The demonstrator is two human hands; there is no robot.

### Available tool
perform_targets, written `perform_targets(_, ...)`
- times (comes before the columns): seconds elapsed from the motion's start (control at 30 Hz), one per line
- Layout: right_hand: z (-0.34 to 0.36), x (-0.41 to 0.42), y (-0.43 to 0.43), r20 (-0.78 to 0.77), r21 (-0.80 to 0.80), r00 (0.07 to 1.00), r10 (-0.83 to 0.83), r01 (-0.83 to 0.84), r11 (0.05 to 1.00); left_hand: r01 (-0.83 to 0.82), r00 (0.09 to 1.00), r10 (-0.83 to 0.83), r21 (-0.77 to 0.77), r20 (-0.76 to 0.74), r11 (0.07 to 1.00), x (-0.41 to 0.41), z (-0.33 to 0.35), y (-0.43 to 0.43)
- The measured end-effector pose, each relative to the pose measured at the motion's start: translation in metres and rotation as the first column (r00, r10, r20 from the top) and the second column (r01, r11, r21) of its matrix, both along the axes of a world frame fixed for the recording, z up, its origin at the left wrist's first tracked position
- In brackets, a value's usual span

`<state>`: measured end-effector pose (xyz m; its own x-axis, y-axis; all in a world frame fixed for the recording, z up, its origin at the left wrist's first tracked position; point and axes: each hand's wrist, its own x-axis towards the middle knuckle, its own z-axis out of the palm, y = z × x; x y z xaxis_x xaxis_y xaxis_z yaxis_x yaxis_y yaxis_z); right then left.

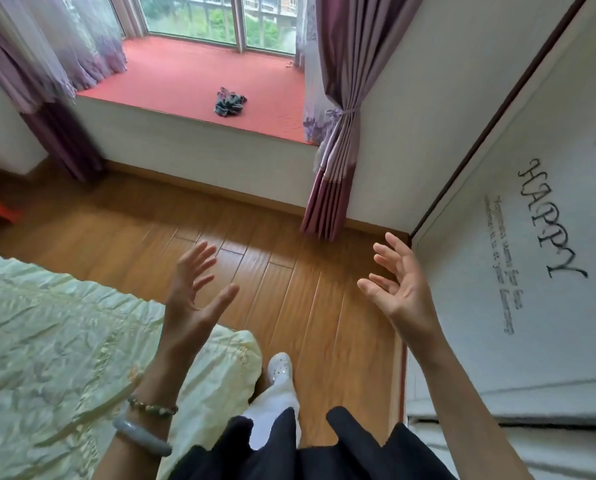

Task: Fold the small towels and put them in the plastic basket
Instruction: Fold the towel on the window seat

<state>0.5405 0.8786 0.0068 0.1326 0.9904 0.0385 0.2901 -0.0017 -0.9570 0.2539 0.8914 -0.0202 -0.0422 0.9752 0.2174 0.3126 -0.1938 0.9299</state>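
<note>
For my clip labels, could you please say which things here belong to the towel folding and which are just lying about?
Job: crumpled cloth, likely the towels, on the red window seat; left hand, right hand, both empty.
Lying about: green quilt, purple curtain, HAPPY door.
No basket in view.

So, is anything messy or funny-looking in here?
Yes: a dark crumpled cloth bundle lies alone on the red window seat, scrunched up in a heap instead of folded flat. No basket is in view.
</note>
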Motion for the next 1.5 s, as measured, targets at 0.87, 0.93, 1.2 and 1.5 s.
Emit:
perform_targets(0.87,0.015,-0.064,0.526,-0.056,0.011,0.934,0.352,-0.352,0.936,-0.346,0.937,0.348,-0.04,0.041,0.937,-0.042,0.01,0.42)
perform_targets(0.93,0.016,-0.069,0.568,-0.062,0.019,0.922,0.381,-0.381,0.924,-0.37,0.927,0.372,-0.039,0.051,0.928,-0.044,0.013,0.452)
perform_targets(1.2,0.013,-0.093,0.687,-0.081,0.001,0.883,0.462,-0.463,0.886,-0.471,0.874,0.474,-0.049,0.109,0.881,-0.057,0.015,0.544)
perform_targets(1.5,-0.004,-0.143,0.761,-0.113,-0.028,0.894,0.434,-0.44,0.898,-0.462,0.879,0.466,-0.061,0.104,0.885,-0.109,0.007,0.628)
